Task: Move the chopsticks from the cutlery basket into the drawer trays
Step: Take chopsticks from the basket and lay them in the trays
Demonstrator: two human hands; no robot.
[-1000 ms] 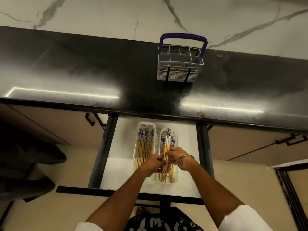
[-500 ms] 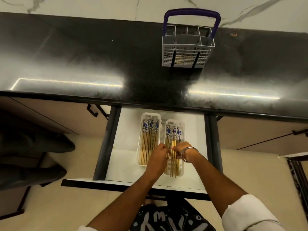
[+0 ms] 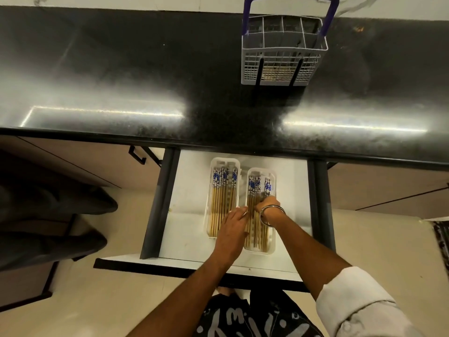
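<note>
The chopsticks (image 3: 255, 215) lie in two white trays (image 3: 209, 215) side by side in the open drawer (image 3: 187, 215). The right hand (image 3: 267, 205) curls its fingers on them. The left hand (image 3: 232, 227) lies flat, fingers straight. The basket (image 3: 283, 59) stands on the table (image 3: 121, 69).

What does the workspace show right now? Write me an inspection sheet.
Surface: dark glossy countertop, light strips reflected; open drawer below.
Job's things: cutlery basket upright on countertop, something pale at its bottom; left tray and right tray lie side by side, both holding chopsticks.
Clutter: nothing seen.
Hands: left hand flat by the trays; right hand on right tray's chopsticks, grip unclear.
Cables: nothing seen.
Surroundings: cabinet handle, marble wall.
</note>
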